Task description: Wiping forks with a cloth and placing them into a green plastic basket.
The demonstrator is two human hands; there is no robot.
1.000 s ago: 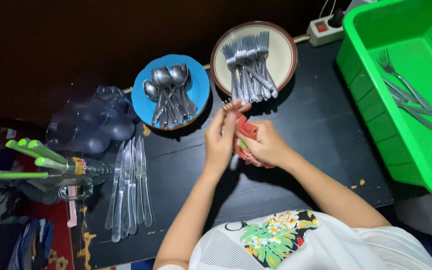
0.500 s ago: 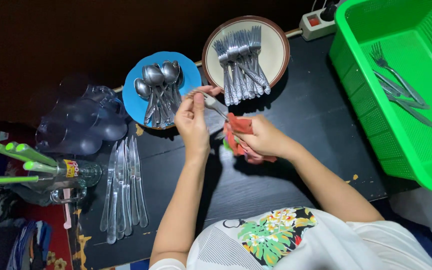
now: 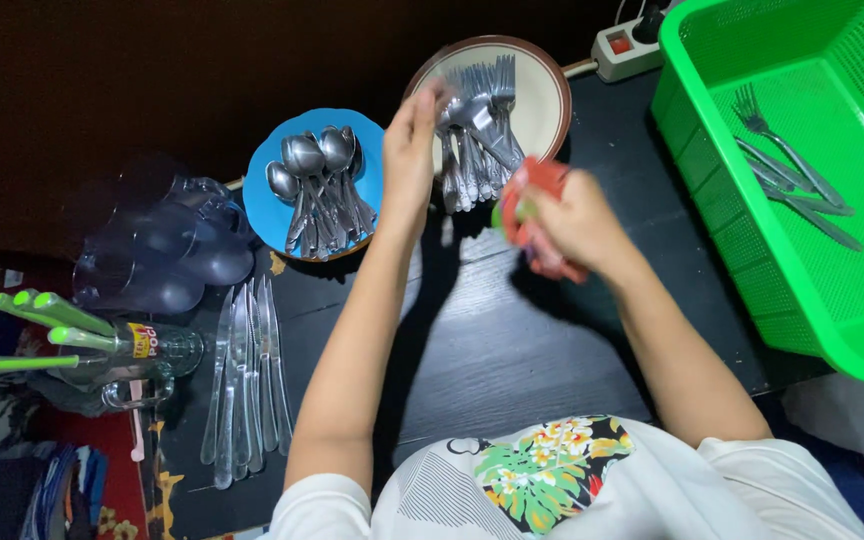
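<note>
**Left hand at the fork plate, right hand with the cloth**

Head view: the left hand (image 3: 410, 150) reaches to the upper middle of the frame, its fingers closed on a fork (image 3: 449, 100) at the left rim of the cream plate (image 3: 550, 95). The fork is partly hidden by the fingers; its long axis seems to run along the pile of forks (image 3: 482, 125), which point up and down in the frame. The right hand (image 3: 572, 222) is just right of it and lower, clenched on a red cloth (image 3: 530, 205) with a bit of green in it.

The left hand is the nearer one to the plate. The blue plate of spoons (image 3: 317, 180) lies close on its left, so there is little room on that side. More forks lie in the green basket (image 3: 712, 160) at the right, well apart. The dark table (image 3: 512, 340) below the hands is free of things; the knives (image 3: 247, 380) lie at lower left.
</note>
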